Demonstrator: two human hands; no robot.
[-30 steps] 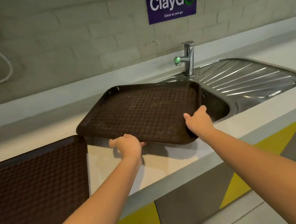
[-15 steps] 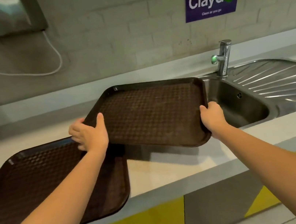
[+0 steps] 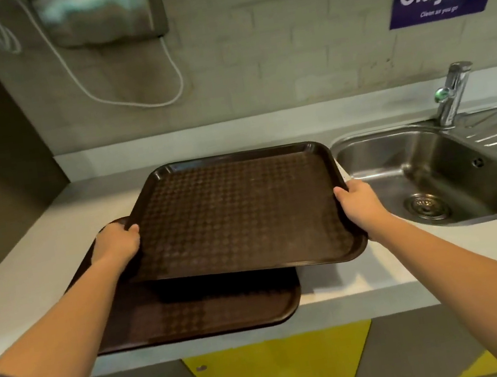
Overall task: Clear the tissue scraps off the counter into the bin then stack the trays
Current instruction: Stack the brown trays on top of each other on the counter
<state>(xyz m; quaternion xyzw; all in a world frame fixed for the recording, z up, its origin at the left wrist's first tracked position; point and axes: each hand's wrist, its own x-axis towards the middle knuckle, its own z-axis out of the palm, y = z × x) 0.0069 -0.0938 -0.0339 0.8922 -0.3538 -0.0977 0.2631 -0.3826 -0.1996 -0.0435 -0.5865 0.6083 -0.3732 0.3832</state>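
Both hands, left (image 3: 116, 243) and right (image 3: 359, 204), clamp upper tray (image 3: 238, 215) skewed above lower tray (image 3: 194, 312); misaligned drop likely leaves it perched crooked.

Both trays – upper tray (image 3: 238, 212), lower tray (image 3: 201, 311) – brown textured plastic, matt; sink (image 3: 450, 164) and tap (image 3: 452, 93) – glossy polished metal.

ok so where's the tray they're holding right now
In the head view the held tray is centre frame, gripped by the left hand and right hand, hovering over the second tray on the counter, just left of the sink.
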